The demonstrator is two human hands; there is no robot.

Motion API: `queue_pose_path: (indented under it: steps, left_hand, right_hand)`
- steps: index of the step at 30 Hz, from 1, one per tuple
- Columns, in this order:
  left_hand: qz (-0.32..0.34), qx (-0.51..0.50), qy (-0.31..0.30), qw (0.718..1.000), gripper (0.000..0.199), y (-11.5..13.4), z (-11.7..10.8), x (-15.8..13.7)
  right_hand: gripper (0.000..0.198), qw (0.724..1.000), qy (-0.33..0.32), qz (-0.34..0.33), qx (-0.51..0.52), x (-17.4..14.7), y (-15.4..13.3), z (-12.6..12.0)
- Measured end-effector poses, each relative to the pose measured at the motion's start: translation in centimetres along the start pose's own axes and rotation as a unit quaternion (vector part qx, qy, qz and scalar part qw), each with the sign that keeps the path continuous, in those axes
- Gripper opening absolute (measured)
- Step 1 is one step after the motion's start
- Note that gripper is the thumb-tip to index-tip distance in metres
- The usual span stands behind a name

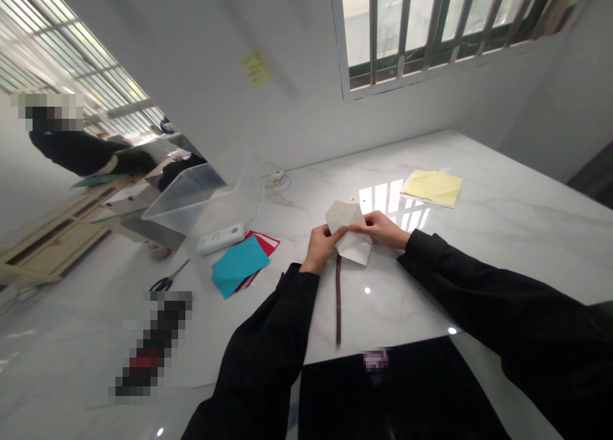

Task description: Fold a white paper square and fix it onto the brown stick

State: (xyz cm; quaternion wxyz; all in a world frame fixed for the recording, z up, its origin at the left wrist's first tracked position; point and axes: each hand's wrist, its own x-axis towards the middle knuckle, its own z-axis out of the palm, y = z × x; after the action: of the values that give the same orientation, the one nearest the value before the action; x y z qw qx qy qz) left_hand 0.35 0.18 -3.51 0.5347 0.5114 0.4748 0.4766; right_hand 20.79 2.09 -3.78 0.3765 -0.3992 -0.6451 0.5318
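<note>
Between both hands, over the white marble-patterned table, I hold a folded piece of white paper (353,245) with creases across it. My left hand (320,245) pinches its left edge, thumb in front. From the right, my right hand (385,229) grips it, the thumb pressed near the other thumb at the paper's middle. The fingers behind the sheet are hidden. Below the paper a thin dark brown stick (338,306) lies on the table toward the near edge; its upper end meets or passes under the paper, I cannot tell which.
Left of my hands lie blue paper (242,264) and red paper (263,242), beside a white power strip (221,238), a clear plastic bin (184,200) and scissors (167,280). Yellow paper (433,188) lies at the back right. Another person (71,149) sits at far left.
</note>
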Motion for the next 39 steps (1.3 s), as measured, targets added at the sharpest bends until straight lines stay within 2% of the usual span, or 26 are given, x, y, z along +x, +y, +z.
queue_pose_path:
  steps: [7, 16, 26, 39]
  left_hand:
    - [0.007, 0.0, 0.0, 1.0, 0.049, 0.1, 0.2, -0.1]
    - [0.013, -0.007, -0.012, 1.0, 0.051, -0.1, 0.0, 0.2]
    - [0.02, -0.017, -0.011, 1.0, 0.047, -0.8, -0.2, 0.6]
    - [0.018, 0.013, -0.018, 1.0, 0.049, -0.5, -0.4, 0.5]
  right_hand:
    - [0.043, 1.0, 0.016, 0.0, 0.015, 0.0, -0.2, 0.3]
    - [0.047, 0.997, 0.046, 0.006, 0.065, 0.3, 0.4, 0.3]
    - [0.044, 0.997, 0.034, 0.021, 0.073, 0.3, 0.7, 0.2]
    - [0.038, 0.995, 0.022, 0.023, 0.097, 0.4, 0.7, 0.4]
